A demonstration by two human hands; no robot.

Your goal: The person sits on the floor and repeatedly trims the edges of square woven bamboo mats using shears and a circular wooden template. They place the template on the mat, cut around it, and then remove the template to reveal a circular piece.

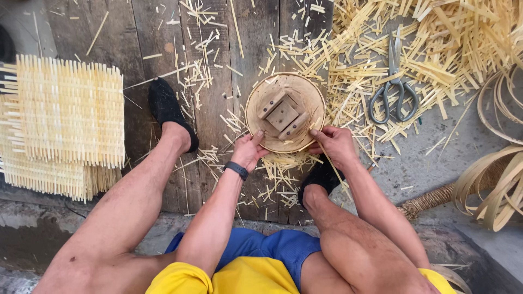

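**Two hands on a round basket**

We hold the round basket (285, 111) by its near rim. Our left hand (249, 151) and right hand (334, 144) both pinch it. Scissors (393, 90) lie just past our right hand, among straw bits (436, 43). Woven mats (62, 117) sit far left.

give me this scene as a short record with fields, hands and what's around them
left hand: left hand grips the near-left rim of the round woven basket
right hand: right hand grips its near-right rim
basket: round, with wooden blocks at its centre
scissors: scissors lie to the right on the cut strips
woven mats: woven mats stacked at far left
coiled strips: coiled strips at right edge
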